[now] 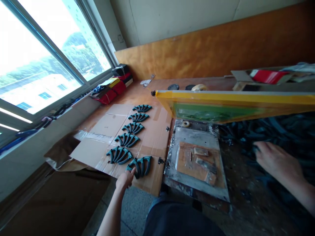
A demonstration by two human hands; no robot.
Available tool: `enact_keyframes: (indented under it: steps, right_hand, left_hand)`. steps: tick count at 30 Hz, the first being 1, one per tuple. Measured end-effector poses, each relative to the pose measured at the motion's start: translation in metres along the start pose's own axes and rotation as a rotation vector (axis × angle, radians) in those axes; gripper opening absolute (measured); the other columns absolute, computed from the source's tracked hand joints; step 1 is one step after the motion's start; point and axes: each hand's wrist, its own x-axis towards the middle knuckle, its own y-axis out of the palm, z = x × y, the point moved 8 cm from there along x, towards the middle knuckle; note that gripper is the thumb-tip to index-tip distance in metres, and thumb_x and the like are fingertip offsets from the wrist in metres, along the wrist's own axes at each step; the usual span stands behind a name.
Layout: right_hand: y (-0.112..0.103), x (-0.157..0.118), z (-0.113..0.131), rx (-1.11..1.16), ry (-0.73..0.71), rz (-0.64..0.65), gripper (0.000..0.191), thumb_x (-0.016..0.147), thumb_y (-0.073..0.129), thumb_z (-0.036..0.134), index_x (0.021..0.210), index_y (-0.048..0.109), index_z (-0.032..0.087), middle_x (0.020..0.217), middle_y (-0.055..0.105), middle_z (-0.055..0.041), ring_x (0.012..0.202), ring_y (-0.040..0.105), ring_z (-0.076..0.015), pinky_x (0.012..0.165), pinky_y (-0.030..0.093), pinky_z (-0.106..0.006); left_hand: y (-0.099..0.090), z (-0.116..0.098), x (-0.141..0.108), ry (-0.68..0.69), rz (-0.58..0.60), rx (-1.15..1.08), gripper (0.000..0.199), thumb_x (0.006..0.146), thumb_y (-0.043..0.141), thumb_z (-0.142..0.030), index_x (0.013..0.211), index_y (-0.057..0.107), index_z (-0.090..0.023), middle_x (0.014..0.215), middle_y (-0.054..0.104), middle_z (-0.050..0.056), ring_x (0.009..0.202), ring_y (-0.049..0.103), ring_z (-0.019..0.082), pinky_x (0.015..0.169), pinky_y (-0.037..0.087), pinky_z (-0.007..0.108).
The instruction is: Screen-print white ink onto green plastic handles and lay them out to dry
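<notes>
My left hand (125, 179) is closed on the end of a dark teal curved plastic piece (134, 166) at the cardboard's near edge. Two similar pieces (144, 164) lie beside it. Behind them, several fanned groups of the same pieces (127, 140) run away from me in a line on the flattened cardboard (150, 144). On the right, my right hand (273, 159) reaches over a dark heap of pieces (261, 129). Its fingers are curled together, with something dark at the tips that blur and shadow hide.
Between my hands sits a metal plate (197, 132) bearing a wooden block fixture (183, 164). A yellow-edged screen frame (221, 97) is tilted up behind it. Red boxes (110, 93) stand by the window; an open carton (242, 77) is at the back right.
</notes>
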Motion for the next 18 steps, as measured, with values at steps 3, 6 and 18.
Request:
enact_keyframes:
  steps: [3, 6, 18]
  right_hand:
    - [0.014, -0.008, 0.068, 0.049, -0.020, 0.035, 0.027, 0.087, 0.045, 0.044, 0.098, 0.060, 0.025, 0.099, 0.063, -0.0164, 0.081, 0.062, -0.0278, 0.068, 0.047, -0.042]
    - [0.048, -0.026, 0.129, 0.274, -0.097, 0.177, 0.030, 0.090, 0.044, 0.036, 0.110, 0.063, 0.022, 0.105, 0.065, -0.0096, 0.093, 0.063, -0.0236, 0.080, 0.052, -0.036]
    - [0.081, -0.061, 0.159, -0.097, -0.332, 0.364, 0.043, 0.082, 0.048, 0.009, 0.115, 0.068, 0.028, 0.111, 0.065, -0.0065, 0.097, 0.062, -0.0223, 0.082, 0.054, -0.035]
  left_hand:
    - [-0.018, -0.062, -0.006, 0.181, -0.018, -0.050, 0.045, 0.084, 0.045, -0.057, 0.072, 0.064, -0.017, 0.047, 0.058, 0.003, 0.043, 0.057, 0.019, 0.050, 0.044, 0.028]
    - [-0.031, -0.164, -0.031, 0.460, -0.016, -0.252, 0.052, 0.088, 0.036, -0.061, 0.104, 0.063, -0.020, 0.065, 0.063, 0.000, 0.051, 0.058, 0.011, 0.053, 0.044, 0.020]
    - [-0.069, -0.330, -0.144, 0.963, 0.171, -1.003, 0.064, 0.088, 0.032, -0.067, 0.090, 0.064, -0.011, 0.056, 0.058, 0.001, 0.046, 0.051, 0.010, 0.046, 0.041, 0.021]
